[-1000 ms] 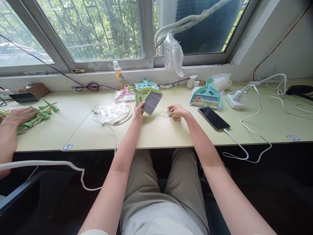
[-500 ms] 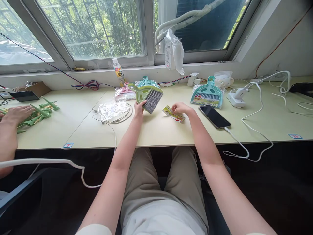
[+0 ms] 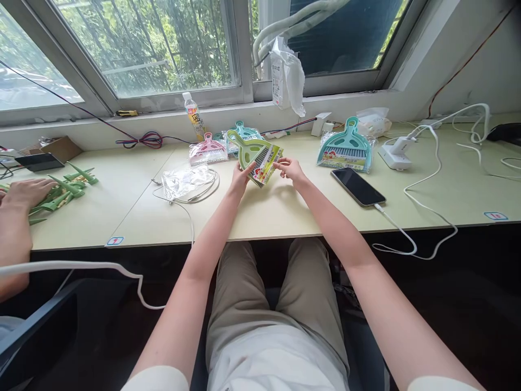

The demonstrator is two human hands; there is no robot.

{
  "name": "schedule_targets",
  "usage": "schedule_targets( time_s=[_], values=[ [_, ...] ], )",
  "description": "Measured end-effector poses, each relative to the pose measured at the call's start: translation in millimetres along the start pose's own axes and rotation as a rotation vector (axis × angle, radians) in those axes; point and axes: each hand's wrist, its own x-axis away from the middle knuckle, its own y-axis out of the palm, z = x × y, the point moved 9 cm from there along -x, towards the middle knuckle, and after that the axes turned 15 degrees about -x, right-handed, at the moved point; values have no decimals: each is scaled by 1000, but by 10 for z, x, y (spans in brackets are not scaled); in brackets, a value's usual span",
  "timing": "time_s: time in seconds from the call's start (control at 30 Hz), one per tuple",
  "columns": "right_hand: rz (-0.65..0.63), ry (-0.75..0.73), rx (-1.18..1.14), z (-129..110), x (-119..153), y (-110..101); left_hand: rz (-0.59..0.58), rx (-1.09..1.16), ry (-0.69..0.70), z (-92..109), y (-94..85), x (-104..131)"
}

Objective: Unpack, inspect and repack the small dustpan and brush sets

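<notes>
My left hand [image 3: 243, 176] is closed on a green dustpan-and-brush set [image 3: 247, 147], held tilted above the table. A yellow-green printed label [image 3: 266, 163] lies over the brush and covers most of its bristles. At the label's right edge is my right hand [image 3: 288, 167], its fingers pinching that edge. Behind the green set lie a pink set [image 3: 208, 146] and a teal set [image 3: 244, 133] in clear wrapping. Another wrapped teal set [image 3: 345, 149] is to the right.
A black phone [image 3: 358, 186] with a white cable lies at right, near a white charger block [image 3: 394, 155]. Left are clear plastic wrapping [image 3: 185, 182], a bottle [image 3: 194, 117] and another person's hand [image 3: 30, 193] on green pieces [image 3: 61, 195].
My right hand has lifted the label off the table and brought it against the front of the green set. The set has moved slightly right and its bristles are now mostly covered.
</notes>
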Motion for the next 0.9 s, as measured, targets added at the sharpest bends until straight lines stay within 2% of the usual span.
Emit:
schedule_targets(
  time_s=[0.1, 0.23, 0.33, 0.47, 0.6, 0.9],
  values=[
    [80, 11, -29, 17, -15, -108, -32, -10, 21, -14, 61, 13],
    [69, 23, -30, 24, -15, -123, -68, -27, 55, 44, 116, 44],
    [67, 22, -14, 28, -2, -106, -51, -14, 72, 104, 107, 66],
    [82, -8, 96, 48, 5, -60, -21, 1, 39, 97, 70, 75],
    [100, -28, 241, 103, -15, -30, -46, -8, 51, 89, 68, 67],
    [137, -114, 388, 17, -88, -129, -29, -37, 52, 36, 51, 32]
  ],
)
